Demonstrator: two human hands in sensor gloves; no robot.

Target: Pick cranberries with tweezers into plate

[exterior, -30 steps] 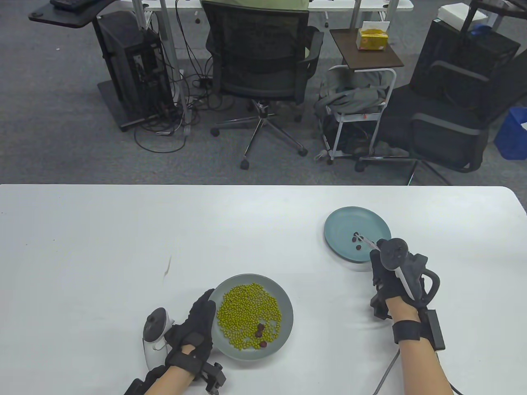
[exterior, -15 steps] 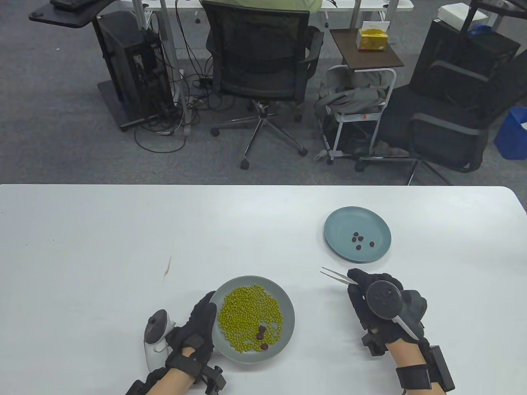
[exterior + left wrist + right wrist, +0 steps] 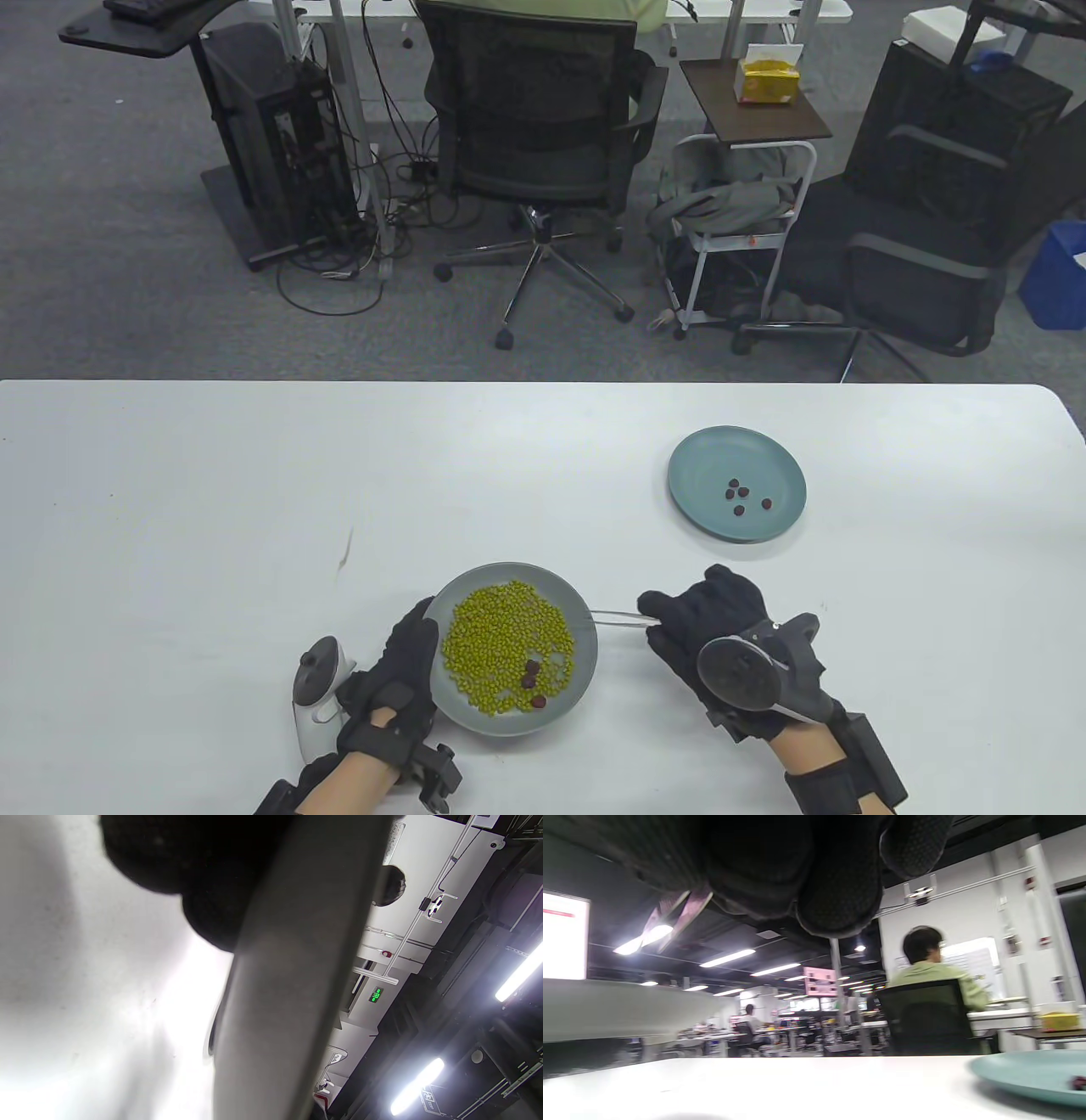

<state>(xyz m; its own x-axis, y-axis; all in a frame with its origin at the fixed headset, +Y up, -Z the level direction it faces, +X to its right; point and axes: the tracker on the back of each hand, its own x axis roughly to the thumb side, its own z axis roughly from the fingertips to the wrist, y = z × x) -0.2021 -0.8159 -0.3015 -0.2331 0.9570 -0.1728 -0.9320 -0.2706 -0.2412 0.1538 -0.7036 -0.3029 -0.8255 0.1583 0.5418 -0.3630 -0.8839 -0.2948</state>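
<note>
Tweezers (image 3: 618, 616) swung from teal plate (image 3: 785, 526) to bean plate (image 3: 585, 671).

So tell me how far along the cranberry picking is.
Done: five cranberries lie in the teal plate. In hand: the right hand holds the tweezers at the grey plate, which the left hand grips. Left: three red cranberries among the green beans.

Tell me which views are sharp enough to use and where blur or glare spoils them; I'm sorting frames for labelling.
Table view: sharp and evenly lit, soft shadows under the grey plate and right hand. Left wrist view: plate rim and glove fingers are a close, out-of-focus smear; table glare washes out. Right wrist view: fingers dark and blurred, ceiling lights flare, teal plate soft.
</note>
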